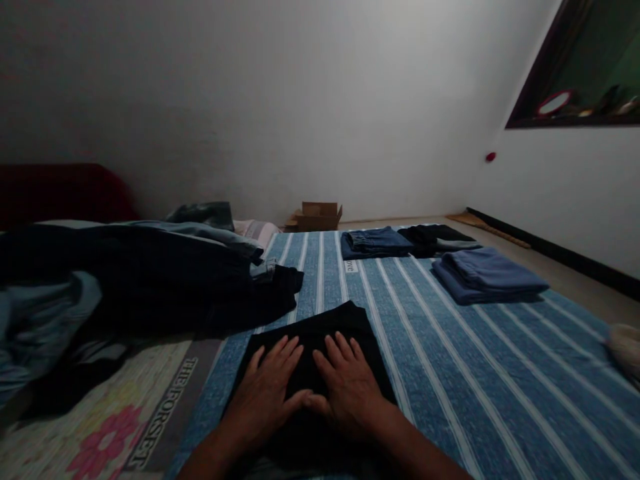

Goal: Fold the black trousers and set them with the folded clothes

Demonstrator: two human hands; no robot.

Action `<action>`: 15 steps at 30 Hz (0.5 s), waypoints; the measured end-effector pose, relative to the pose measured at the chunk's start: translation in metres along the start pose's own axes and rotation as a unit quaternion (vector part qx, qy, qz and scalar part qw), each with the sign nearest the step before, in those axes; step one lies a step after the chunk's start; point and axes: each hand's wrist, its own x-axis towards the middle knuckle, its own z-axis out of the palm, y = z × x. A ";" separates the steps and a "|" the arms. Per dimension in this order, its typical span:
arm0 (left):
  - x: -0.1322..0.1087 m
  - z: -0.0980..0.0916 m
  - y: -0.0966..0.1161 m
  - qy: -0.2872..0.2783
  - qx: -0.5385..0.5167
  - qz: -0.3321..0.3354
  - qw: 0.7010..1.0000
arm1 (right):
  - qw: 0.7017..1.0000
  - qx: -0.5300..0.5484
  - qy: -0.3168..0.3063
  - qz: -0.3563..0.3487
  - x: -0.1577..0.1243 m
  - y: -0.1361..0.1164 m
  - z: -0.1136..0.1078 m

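Observation:
A folded black garment [320, 325] lies on the blue striped bed sheet [425, 373] right in front of me. My left hand [270, 380] rests flat on the garment's left side with its fingers spread. On the right side of the same cloth, my right hand [347, 383] lies palm down, fingers also spread. The two thumbs meet near the middle. Neither hand grips anything. The near end of the garment is dark and partly hidden under my wrists.
To the left is a loose heap of dark and blue clothes [165, 273]. Folded blue jeans [375, 241], a folded black garment [433, 237] and a folded blue garment [487, 273] lie at the far right. A cardboard box [320, 217] stands by the wall.

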 end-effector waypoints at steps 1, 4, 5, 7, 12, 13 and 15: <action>0.000 0.002 -0.001 0.002 0.002 0.000 1.000 | 1.000 0.003 0.002 0.001 0.000 -0.001 -0.001; -0.001 0.007 -0.006 0.013 0.008 0.003 1.000 | 1.000 0.018 0.005 0.009 -0.001 -0.001 -0.002; -0.001 0.009 -0.007 0.016 0.011 0.005 1.000 | 1.000 0.024 0.005 0.012 -0.001 -0.001 -0.002; -0.001 0.010 -0.008 0.018 0.014 0.005 1.000 | 0.999 0.034 0.005 0.015 -0.001 -0.001 -0.002; -0.001 0.007 -0.007 -0.003 0.015 -0.002 1.000 | 0.999 0.049 0.012 0.020 -0.001 0.000 -0.001; -0.001 0.006 -0.007 -0.005 0.013 -0.003 1.000 | 0.998 0.050 0.013 0.020 -0.001 0.000 -0.001; -0.001 0.004 -0.007 -0.011 0.010 -0.004 1.000 | 0.998 0.052 0.011 0.020 -0.001 0.000 -0.001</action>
